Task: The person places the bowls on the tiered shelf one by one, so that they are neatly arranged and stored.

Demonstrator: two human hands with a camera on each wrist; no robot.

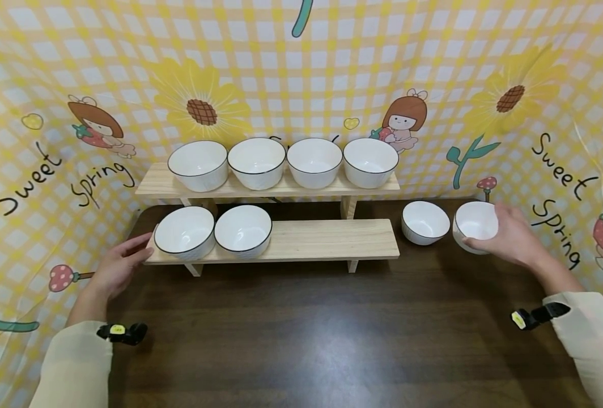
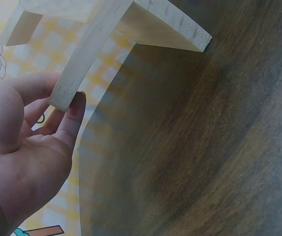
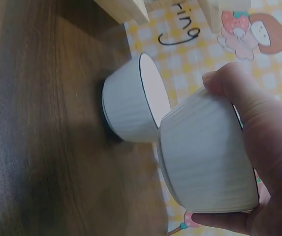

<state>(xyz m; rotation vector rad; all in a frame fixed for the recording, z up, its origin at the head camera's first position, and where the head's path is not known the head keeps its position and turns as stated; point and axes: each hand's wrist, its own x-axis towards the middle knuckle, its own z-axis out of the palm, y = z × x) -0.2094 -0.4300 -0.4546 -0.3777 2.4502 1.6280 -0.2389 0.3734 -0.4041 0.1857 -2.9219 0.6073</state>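
Observation:
At the right, my right hand [image 1: 518, 238] grips a white ribbed bowl [image 3: 204, 157] by its side, the thumb and fingers spread around it. In the right wrist view this bowl looks raised off the table. Just left of it, a second white bowl [image 1: 425, 224] with a dark rim stands upright on the table. My left hand [image 2: 32, 132] pinches the left end of a wooden shelf's lower board [image 2: 81, 64], with a finger on either face. Two white bowls [image 1: 184, 232] sit side by side on that board's left part; its right part is bare wood.
Behind and higher, the upper board [image 1: 266, 190] of the wooden shelf carries several white bowls [image 1: 314, 163] in a row. Dark brown table [image 1: 291, 328] spreads in front. Yellow checked cloth [image 1: 301, 68] with printed flowers and figures hangs at the back and both sides.

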